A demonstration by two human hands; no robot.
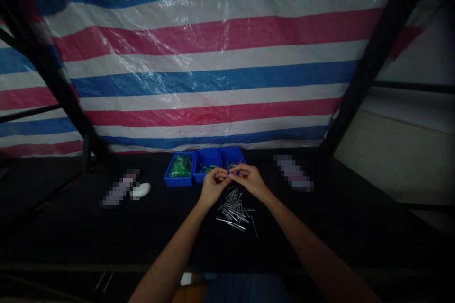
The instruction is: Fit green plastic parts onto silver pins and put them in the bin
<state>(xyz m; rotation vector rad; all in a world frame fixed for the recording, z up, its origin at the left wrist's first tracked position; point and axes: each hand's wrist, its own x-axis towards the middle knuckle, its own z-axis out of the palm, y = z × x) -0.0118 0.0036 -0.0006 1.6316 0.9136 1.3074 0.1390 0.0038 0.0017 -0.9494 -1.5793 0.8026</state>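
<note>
Left hand (212, 188) and right hand (253, 182) meet at 12 o'clock from the scattered pins (234, 212), fingertips pinched, anything between them too small to make out; the pins look light, stiff and slick, best gripped mid-shaft; bins (178, 182) crowd 11 o'clock; the table's (330, 213) near edge runs at 6, with more room toward 3.

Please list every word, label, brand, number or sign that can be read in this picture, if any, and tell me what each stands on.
There is no readable text.
Pixelated patches at left and right: blurred out, so any print is unreadable.
Blue bins, striped sheet and white object: no lettering can be made out.
</note>
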